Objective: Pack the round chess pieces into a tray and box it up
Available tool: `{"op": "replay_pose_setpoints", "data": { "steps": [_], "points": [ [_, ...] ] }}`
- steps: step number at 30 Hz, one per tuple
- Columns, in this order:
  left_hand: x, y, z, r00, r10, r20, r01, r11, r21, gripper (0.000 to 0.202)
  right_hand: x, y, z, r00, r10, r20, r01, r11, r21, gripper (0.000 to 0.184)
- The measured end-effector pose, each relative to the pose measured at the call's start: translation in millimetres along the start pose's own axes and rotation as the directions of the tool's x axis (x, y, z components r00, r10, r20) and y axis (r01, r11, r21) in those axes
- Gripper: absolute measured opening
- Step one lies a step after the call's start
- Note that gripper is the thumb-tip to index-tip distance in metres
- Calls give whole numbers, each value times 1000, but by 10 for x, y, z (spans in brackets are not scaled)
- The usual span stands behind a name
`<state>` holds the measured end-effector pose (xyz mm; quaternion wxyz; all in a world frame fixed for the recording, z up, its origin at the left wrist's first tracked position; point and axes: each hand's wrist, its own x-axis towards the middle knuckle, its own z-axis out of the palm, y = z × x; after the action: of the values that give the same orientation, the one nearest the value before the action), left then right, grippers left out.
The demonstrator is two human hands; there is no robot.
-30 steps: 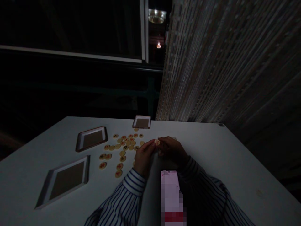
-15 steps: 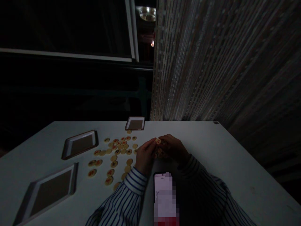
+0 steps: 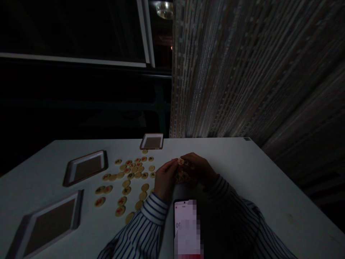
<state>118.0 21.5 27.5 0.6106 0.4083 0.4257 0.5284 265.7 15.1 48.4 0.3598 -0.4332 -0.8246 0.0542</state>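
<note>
My left hand (image 3: 165, 180) and my right hand (image 3: 198, 169) meet over the middle of the white table (image 3: 231, 154). Between their fingertips is a round xiangqi piece (image 3: 180, 161) with a red character, its face towards me. The fingers of both hands are closed about its edges. Below and partly behind the hands, more pieces (image 3: 181, 177) sit close together, and shadow hides how they are arranged. Left of my left hand, several loose xiangqi pieces (image 3: 134, 169) are scattered, some with red or black characters up, others blank side up.
A lit phone (image 3: 183, 223) lies in front of me between my forearms. Three shallow trays stand on the table: one at the back (image 3: 151, 141), one at the left (image 3: 85, 168), one at the near left (image 3: 51, 225). A bead curtain (image 3: 215, 72) hangs beyond the table.
The view has turned slightly, so the trays, loose pieces and phone appear a little farther left. Both hands keep nearly the same hold on the piece.
</note>
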Motion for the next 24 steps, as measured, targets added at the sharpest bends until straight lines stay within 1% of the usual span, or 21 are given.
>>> {"op": "replay_pose_setpoints", "data": {
  "steps": [3, 6, 9, 12, 15, 18, 21, 24],
  "points": [
    [2, -35, -68, 999, 31, -36, -28, 997, 69, 36, -16, 55, 1, 1000, 14, -8, -14, 1000, -8, 26],
    [11, -81, -156, 993, 81, -86, -61, 974, 219, 33, -34, 133, -2, 999, 44, -23, -44, 999, -30, 26],
    [37, -157, -244, 983, 159, -89, -112, 914, 391, 29, -42, 199, -27, 997, 64, -42, -66, 997, -49, 25],
    [68, -268, -310, 973, 220, -61, -160, 848, 505, 28, -40, 241, -63, 993, 85, -75, -91, 993, -78, 25],
    [82, -374, -330, 968, 248, -20, -194, 803, 563, 28, -36, 272, -92, 990, 112, -82, -120, 987, -104, 25],
    [68, -422, -311, 965, 262, 9, -214, 770, 601, 29, -30, 306, -104, 988, 139, -60, -146, 980, -134, 25],
    [43, -413, -284, 970, 241, 12, -193, 745, 638, 29, -16, 339, -103, 984, 173, -32, -176, 973, -153, 26],
    [29, -397, -277, 978, 208, 9, -164, 741, 651, 29, 22, 360, -98, 974, 228, -7, -226, 958, -176, 26]
  ]
}}
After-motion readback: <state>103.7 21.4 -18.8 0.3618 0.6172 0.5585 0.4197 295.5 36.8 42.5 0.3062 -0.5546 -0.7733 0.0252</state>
